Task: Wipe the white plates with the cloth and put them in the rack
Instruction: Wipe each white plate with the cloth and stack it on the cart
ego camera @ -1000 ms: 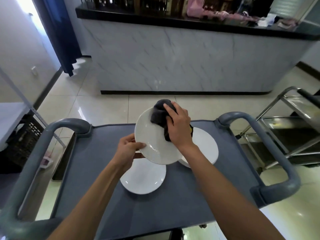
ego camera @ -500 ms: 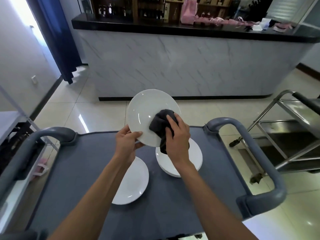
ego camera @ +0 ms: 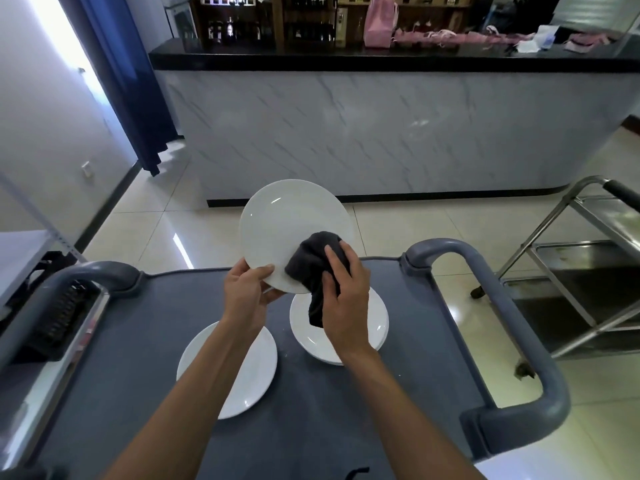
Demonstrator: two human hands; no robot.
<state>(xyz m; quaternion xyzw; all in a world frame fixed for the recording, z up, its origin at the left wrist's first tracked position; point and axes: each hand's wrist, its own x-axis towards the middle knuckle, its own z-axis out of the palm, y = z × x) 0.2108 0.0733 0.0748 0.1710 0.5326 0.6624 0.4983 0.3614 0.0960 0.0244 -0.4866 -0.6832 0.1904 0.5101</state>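
Head view: left hand (ego camera: 244, 292) fingers pinch raised plate (ego camera: 294, 233) rim; right hand (ego camera: 343, 292) fingers clutch cloth (ego camera: 313, 259) against it.

I am finding no text, label, brand, number or sign that can be read anywhere in my view. The bottles (ego camera: 227, 29) on the wooden shelves behind the bar are carrying labels, but they are showing up too small and blurred for me to make out a single letter. The pink bag (ego camera: 381, 24) on the black table top (ego camera: 346, 58) is showing no print that I can read. The white plates (ego camera: 294, 220) and the dark cloth (ego camera: 313, 263) are looking plain, and the grey cart (ego camera: 346, 410) is bearing no marking I can make out.
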